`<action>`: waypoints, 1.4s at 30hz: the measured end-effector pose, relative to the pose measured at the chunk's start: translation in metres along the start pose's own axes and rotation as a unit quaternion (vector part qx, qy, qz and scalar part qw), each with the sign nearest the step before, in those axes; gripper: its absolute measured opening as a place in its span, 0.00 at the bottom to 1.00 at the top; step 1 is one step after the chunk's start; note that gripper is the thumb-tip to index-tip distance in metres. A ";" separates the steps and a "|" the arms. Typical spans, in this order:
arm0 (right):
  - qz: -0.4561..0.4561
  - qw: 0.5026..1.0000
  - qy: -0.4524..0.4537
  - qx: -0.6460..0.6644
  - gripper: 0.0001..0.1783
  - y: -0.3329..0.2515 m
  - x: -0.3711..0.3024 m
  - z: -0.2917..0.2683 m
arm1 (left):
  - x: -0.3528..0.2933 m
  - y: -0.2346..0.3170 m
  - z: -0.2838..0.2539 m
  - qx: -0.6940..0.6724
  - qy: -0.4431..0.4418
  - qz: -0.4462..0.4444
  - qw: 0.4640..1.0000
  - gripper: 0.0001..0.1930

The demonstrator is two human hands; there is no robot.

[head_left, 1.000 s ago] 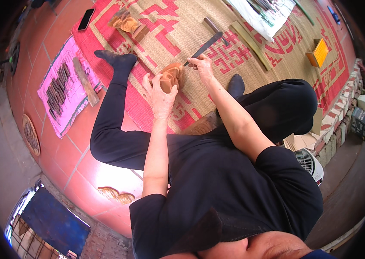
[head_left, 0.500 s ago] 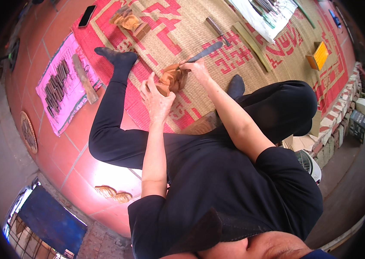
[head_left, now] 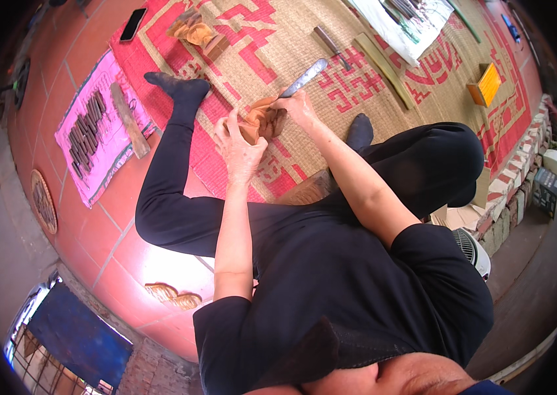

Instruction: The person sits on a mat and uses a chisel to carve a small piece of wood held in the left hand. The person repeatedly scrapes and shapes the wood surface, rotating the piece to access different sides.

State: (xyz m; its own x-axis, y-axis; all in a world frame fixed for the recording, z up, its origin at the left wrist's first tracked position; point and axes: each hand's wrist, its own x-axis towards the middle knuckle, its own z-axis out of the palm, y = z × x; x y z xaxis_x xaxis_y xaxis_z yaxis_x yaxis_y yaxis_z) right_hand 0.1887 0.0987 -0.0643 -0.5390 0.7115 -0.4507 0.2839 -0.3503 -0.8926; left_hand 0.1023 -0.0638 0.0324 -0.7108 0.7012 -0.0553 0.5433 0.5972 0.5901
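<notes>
- The carved wooden piece (head_left: 260, 120) was at upper centre, its left side partly hidden.
- The left hand (head_left: 241, 151) was clamped around its lower end.
- The right hand (head_left: 298, 107) gripped a flat tool (head_left: 306, 78), its lower tip hard to make out.
- The top edge cut off a white sheet (head_left: 398, 39).

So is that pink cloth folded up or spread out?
Spread out: the pink cloth lies flat, with a row of dark tools laid across it.
</notes>
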 end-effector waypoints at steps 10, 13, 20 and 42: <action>-0.010 0.999 -0.009 -0.047 0.09 0.009 0.010 -0.001 | 0.002 0.001 0.000 0.001 0.007 0.009 1.000 0.43; 0.013 0.999 0.006 -0.050 0.10 0.015 0.013 0.002 | 0.002 -0.001 0.004 0.000 0.000 0.010 1.000 0.43; -0.007 0.998 0.037 -0.042 0.11 -0.001 0.002 0.004 | 0.004 0.004 0.002 0.006 0.010 0.006 1.000 0.42; 0.006 0.997 0.054 0.051 0.07 -0.005 0.002 0.004 | 0.002 0.005 0.001 0.000 0.002 0.005 1.000 0.42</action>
State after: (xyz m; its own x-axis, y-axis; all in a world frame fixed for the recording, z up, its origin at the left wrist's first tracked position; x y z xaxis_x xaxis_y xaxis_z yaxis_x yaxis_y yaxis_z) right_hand 0.1834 0.0997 -0.0602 -0.4462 0.7664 -0.4620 0.2054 -0.4148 -0.8864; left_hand 0.1035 -0.0589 0.0340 -0.7072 0.7054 -0.0471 0.5502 0.5910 0.5898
